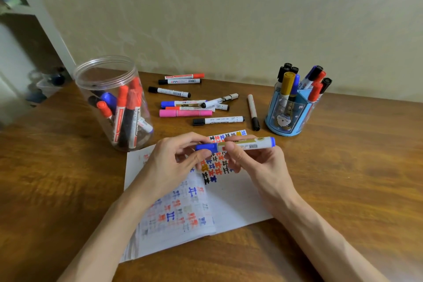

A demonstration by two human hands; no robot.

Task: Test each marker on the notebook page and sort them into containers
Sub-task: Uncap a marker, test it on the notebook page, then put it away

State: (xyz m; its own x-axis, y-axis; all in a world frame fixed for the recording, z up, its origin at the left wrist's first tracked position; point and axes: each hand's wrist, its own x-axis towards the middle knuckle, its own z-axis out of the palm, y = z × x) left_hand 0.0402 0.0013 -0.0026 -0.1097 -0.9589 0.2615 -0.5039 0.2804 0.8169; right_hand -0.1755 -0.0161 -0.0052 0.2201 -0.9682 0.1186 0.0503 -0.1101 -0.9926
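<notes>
- Jar (91,80): clear, at left on the surface (343,167), holding red, blue and black markers.
- Left hand (169,162): fingers (202,155) curled, pinching the marker's blue cap.
- Marker (250,145): level, just above the notebook (233,199), spanning both hands.
- Right hand (258,165): fingers curled round the barrel.
- Holder (286,119): blue, at right, markers upright.
</notes>
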